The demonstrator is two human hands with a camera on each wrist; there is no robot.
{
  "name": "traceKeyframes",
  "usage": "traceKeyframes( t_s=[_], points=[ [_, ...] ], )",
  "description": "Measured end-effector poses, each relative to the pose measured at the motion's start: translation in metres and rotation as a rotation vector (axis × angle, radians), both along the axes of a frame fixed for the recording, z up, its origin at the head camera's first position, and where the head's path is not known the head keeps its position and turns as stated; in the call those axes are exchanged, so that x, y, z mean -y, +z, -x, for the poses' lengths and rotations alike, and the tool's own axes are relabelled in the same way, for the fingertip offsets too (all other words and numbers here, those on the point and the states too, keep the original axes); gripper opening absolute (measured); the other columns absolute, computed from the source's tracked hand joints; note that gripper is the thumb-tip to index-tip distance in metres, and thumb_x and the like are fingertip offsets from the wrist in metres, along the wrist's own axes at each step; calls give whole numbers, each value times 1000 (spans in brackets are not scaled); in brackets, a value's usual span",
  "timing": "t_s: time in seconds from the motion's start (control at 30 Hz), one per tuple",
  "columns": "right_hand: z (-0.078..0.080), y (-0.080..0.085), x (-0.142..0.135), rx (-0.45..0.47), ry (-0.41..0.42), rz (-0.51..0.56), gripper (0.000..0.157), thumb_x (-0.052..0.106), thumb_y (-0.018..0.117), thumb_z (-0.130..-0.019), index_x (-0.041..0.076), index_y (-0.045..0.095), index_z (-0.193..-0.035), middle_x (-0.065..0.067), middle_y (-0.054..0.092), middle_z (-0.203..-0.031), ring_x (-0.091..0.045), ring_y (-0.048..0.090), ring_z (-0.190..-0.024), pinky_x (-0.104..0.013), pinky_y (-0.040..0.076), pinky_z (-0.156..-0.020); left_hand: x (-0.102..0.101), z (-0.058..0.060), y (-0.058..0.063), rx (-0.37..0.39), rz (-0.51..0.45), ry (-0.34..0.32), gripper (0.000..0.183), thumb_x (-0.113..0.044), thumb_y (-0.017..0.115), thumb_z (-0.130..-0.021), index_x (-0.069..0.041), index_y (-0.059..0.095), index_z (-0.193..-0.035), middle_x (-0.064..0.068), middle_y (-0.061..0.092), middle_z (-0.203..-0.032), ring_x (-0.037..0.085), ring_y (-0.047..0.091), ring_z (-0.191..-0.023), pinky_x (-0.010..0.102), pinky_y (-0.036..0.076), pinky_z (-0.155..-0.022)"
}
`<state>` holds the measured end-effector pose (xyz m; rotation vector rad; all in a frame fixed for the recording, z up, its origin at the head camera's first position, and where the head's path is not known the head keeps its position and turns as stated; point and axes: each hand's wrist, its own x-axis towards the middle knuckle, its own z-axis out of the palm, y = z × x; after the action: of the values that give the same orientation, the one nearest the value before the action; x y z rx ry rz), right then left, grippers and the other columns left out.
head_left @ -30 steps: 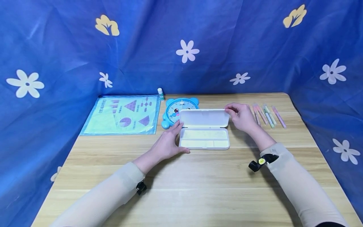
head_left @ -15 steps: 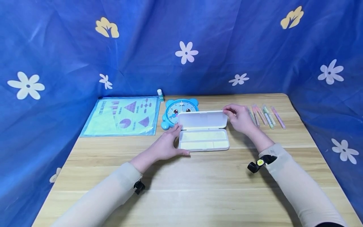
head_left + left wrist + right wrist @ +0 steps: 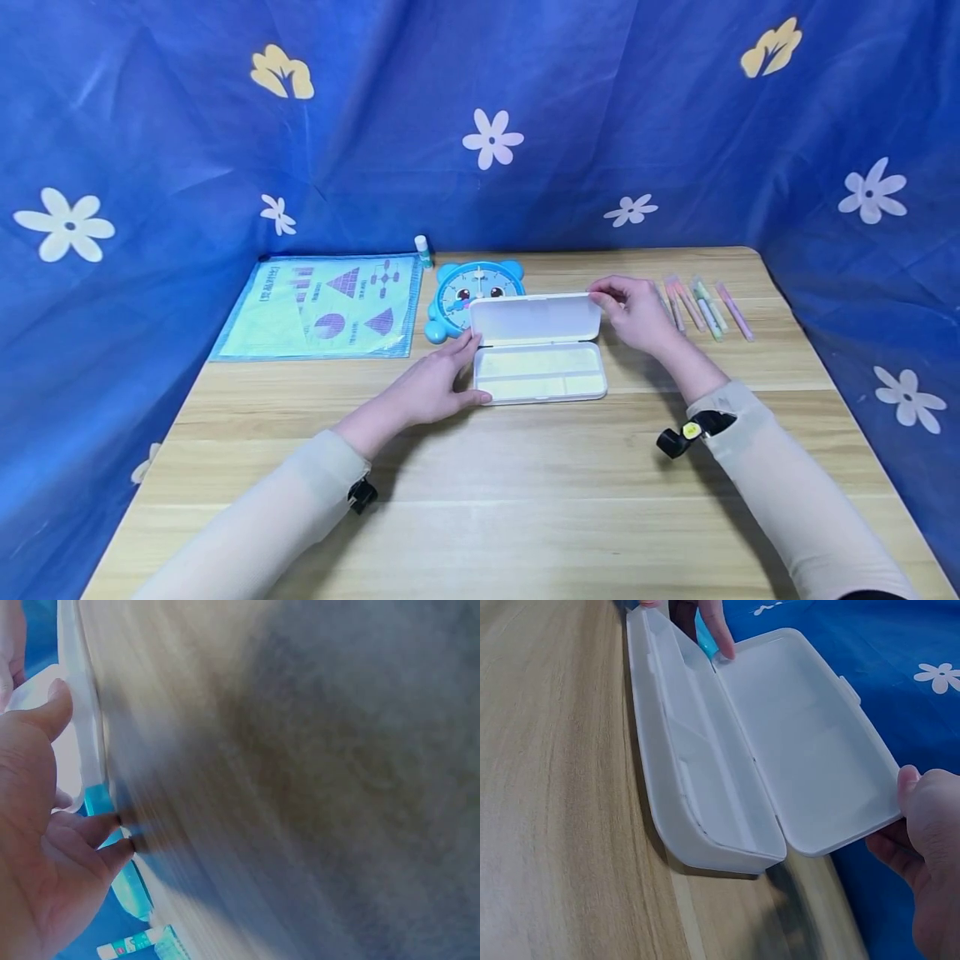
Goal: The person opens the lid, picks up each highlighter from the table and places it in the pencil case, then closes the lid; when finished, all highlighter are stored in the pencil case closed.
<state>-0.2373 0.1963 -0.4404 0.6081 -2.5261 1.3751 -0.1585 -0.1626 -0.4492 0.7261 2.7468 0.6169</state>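
A white pencil case (image 3: 540, 362) lies open on the wooden table, its lid (image 3: 534, 320) standing up and leaning back. Its divided compartments are bare in the right wrist view. At the case's left end, my left hand (image 3: 438, 385) holds it, thumb at the front and fingers toward the hinge side. My right hand (image 3: 636, 317) pinches the lid's upper right corner, with the thumb (image 3: 908, 787) on the inner face. Behind the lid sits a blue animal-faced clock (image 3: 457, 287), partly hidden by it.
Left of the clock lies a light-blue mesh folder (image 3: 322, 308) with printed charts. A glue stick (image 3: 423, 252) stands near the back edge. Several pastel pens (image 3: 703, 307) lie right of my right hand. Blue flowered cloth (image 3: 375, 150) borders the table.
The pencil case has shifted slightly toward me, its lid held by my right hand throughout. My left thumb has drawn back a little to the left along the front edge.
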Motion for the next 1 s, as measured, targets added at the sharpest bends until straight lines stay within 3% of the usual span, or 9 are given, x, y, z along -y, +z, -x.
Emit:
traceKeyframes(
  t_s=[0.37, 0.67, 0.8, 1.0],
  points=[
    [-3, 14, -21, 54, 11, -19, 21, 12, 73, -102, -1, 77, -118, -14, 78, -109, -25, 74, -93, -20, 55, -80, -2, 3, 1, 12, 21, -21, 108, -61, 76, -92, -6, 22, -168, 18, 16, -172, 40, 30, -153, 48, 27, -124],
    [-7, 29, -53, 82, -122, 66, 22, 8, 75, -100, -3, 77, -119, -20, 78, -109, -7, 72, -91, -14, 54, -81, -1, 5, 0, 18, 25, -24, 107, -58, 77, -93, -5, 21, -168, 20, 16, -172, 42, 30, -153, 49, 28, -123],
    [-7, 24, -67, 100, -159, 67, 24, 4, 75, -99, -6, 75, -121, -24, 76, -111, -6, 72, -91, -13, 54, -81, -1, 5, 0, 22, 31, -22, 108, -58, 77, -93, -5, 20, -168, 20, 15, -172, 42, 29, -153, 50, 29, -124],
    [-11, 7, -85, 156, -199, -17, 29, 4, 74, -99, -10, 72, -124, -24, 76, -113, -5, 70, -90, -11, 53, -78, -3, 6, 0, 15, 27, -34, 109, -58, 78, -92, -4, 21, -168, 22, 16, -172, 43, 30, -153, 52, 29, -123]
  ],
)
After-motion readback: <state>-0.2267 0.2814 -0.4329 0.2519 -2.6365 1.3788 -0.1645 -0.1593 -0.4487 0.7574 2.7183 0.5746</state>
